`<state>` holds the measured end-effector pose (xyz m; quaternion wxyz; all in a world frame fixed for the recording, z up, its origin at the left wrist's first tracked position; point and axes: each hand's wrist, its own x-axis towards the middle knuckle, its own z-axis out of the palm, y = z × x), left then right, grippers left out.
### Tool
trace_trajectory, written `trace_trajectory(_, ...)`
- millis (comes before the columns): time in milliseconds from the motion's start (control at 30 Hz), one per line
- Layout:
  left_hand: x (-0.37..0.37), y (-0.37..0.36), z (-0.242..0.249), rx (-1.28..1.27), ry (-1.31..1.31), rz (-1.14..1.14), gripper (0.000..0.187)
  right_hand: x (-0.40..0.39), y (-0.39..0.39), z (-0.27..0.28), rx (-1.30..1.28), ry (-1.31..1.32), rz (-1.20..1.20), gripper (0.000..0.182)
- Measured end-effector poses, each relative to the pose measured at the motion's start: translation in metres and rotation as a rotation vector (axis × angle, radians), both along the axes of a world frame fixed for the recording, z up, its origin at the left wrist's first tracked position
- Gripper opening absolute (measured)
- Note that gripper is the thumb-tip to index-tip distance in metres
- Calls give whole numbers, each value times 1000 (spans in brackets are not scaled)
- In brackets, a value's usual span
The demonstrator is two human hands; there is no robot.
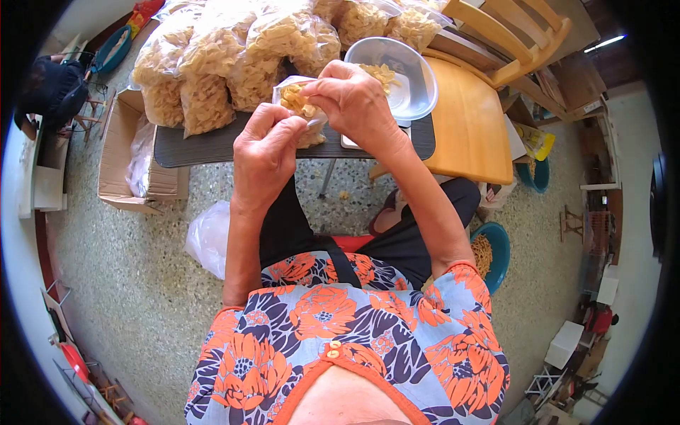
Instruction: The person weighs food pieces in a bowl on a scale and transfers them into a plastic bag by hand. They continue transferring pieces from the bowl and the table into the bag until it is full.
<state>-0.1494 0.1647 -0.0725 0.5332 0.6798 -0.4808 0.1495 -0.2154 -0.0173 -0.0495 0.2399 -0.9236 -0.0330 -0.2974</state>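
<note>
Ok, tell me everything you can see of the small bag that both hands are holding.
The small bag is clear thin plastic, partly filled with pale yellow snack pieces. It is held upright above the dark tray's front edge. The left hand pinches its near side, and the right hand grips its top from the right. The mouth looks gathered between the fingers; whether it is sealed cannot be told.

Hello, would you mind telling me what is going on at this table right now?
A seated person holds a small clear bag of yellow chips with both hands: the left hand grips its lower edge, and the right hand pinches the top. Just behind it a metal bowl with a few chips sits on the dark tray. Filled bags are piled at the tray's far side, and a cardboard box stands on the floor.
</note>
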Motion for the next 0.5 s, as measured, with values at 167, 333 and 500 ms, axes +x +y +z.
trace_trajectory(167,0,-1,-3,60,-32,-30,13,8,4,0,-329,98,-115,18)
trace_trajectory(333,4,1,-3,1,-14,16,13,-4,-23,18,375,-56,-16,14)
trace_trajectory(500,6,-1,-7,-24,-42,14,12,-17,-100,-7,-165,205,-337,25)
